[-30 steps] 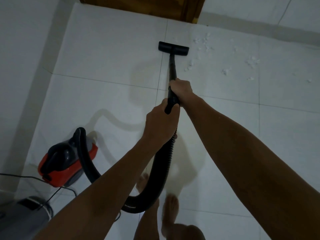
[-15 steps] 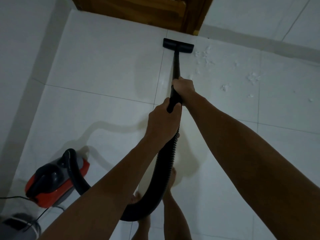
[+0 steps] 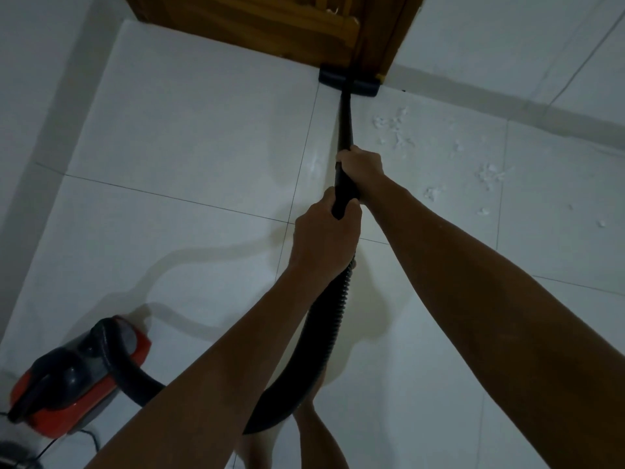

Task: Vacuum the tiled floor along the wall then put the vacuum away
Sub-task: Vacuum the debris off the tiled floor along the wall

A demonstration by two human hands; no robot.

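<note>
Item: vacuum (image 3: 77,374), red and dark grey canister type, standing on the floor at the lower left, well apart from the working end.

Parts: rigid black tube (image 3: 345,130); flat floor head (image 3: 348,81) pressed against the foot of the wooden door frame (image 3: 382,32); ribbed hose (image 3: 334,299) looping from the tube down to the canister; thin power cord (image 3: 89,436) trailing beside the canister.

Handling: tube looks stiff and light and should steer best from two spaced holds; hose soft and likely to drag; canister probably the heavy part, best lifted by its top handle when stored.

Grip: right hand (image 3: 360,164) wrapped around the tube, higher toward the head; left hand (image 3: 324,238) wrapped around the tube's lower end where the hose joins. Both closed firmly.

Surface: pale glossy floor tiles (image 3: 189,130), thin dark joints, probably slick underfoot. White scraps (image 3: 395,130) scattered right of the tube, along the wall (image 3: 507,45), not yet collected.

Room: dim light; white walls left and ahead.
</note>
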